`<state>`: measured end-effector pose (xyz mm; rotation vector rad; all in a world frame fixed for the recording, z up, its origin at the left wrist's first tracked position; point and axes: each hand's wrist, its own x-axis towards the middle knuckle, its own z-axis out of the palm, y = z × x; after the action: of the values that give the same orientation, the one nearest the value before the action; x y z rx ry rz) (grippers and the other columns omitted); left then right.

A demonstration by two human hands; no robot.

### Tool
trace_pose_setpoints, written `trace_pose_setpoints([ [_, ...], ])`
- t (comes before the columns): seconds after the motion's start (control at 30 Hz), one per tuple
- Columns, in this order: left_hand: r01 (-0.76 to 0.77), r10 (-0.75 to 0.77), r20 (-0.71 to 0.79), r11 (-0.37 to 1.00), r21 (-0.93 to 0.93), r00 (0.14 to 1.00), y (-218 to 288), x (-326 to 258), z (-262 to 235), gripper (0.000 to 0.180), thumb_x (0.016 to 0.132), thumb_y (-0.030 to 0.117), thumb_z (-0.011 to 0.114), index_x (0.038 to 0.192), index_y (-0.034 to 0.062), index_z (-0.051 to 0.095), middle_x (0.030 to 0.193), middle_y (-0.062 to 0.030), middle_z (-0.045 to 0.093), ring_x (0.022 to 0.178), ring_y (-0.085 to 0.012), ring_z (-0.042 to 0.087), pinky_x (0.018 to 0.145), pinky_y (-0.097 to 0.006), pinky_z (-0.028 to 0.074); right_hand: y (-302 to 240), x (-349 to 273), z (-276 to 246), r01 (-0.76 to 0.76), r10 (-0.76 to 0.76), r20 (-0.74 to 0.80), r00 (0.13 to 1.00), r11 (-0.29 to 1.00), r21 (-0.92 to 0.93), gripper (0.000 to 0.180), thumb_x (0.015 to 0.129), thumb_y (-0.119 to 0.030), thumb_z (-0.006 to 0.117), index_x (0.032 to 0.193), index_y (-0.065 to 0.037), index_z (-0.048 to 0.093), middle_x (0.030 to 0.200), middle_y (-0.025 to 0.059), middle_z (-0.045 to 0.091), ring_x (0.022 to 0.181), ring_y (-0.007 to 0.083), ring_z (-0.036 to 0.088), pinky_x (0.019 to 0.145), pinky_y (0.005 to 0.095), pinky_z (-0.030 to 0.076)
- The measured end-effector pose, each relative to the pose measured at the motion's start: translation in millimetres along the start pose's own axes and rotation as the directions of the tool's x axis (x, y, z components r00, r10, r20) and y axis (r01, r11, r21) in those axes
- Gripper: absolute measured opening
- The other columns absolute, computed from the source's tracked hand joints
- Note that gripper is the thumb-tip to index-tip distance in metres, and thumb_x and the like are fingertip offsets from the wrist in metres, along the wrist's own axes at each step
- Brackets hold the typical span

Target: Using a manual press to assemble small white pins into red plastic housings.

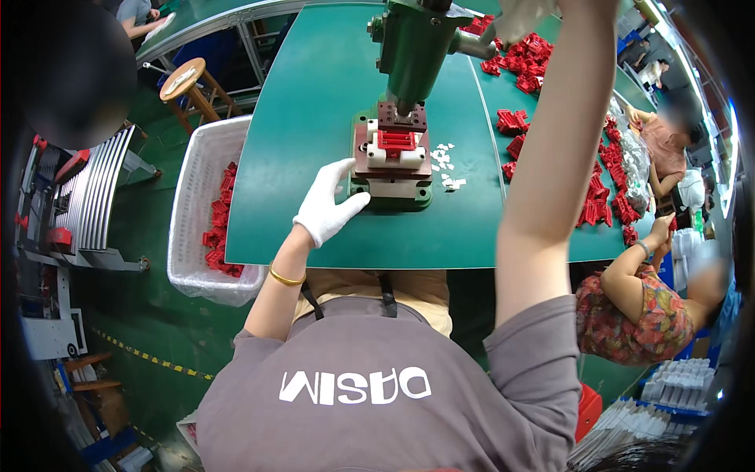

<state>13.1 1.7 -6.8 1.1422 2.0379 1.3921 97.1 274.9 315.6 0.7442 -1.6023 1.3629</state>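
Observation:
A green hand press [413,59] stands on the green table. Its ram comes down over a fixture holding a red plastic part [395,141] between white blocks. My left hand [329,203], in a white glove, is beside the front left corner of the press base [393,198]. Its thumb and fingers are apart, with nothing between them. My right arm reaches up and forward across the table. At the top edge, my gloved right hand [525,17] is closed at the press lever [473,47]; the picture's edge cuts part of it off.
Small white pieces [444,161] lie right of the press. Red parts [527,59] are heaped along the table's right side. A white crate [189,212] of red parts stands at the left, with a wooden stool [189,79] beyond. Co-workers [645,307] sit at the right.

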Motion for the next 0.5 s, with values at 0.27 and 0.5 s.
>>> trace_pose_setpoints([
  [0.27, -0.058, 0.062, 0.071, 0.997, -0.051, 0.996, 4, 0, 21, 0.065, 0.083, 0.024, 0.071, 0.138, 0.0047, 0.043, 0.135, -0.0160, 0.046, 0.121, -0.0284, 0.051, 0.102, -0.039, 0.043, -38, -266, 90, 0.019, -0.262, -0.362, 0.895, 0.831, -0.556, 0.014, 0.084, -0.018, 0.055, 0.079, -0.006, 0.051, 0.076, 0.0093, 0.059, 0.074, 0.0256, 0.059, 0.082, 0.0457, 0.043],
  [0.5, -0.080, 0.081, 0.019, 0.997, -0.016, 0.997, 1, 9, 21, 0.065, 0.083, 0.026, 0.072, 0.137, 0.0038, 0.045, 0.133, -0.0163, 0.048, 0.121, -0.0284, 0.051, 0.100, -0.039, 0.045, -66, -185, 56, 0.084, -0.214, -0.128, 0.968, 0.763, -0.641, 0.026, 0.093, -0.029, 0.051, 0.097, -0.003, 0.053, 0.087, 0.0169, 0.057, 0.082, 0.0294, 0.056, 0.075, 0.0451, 0.046],
])
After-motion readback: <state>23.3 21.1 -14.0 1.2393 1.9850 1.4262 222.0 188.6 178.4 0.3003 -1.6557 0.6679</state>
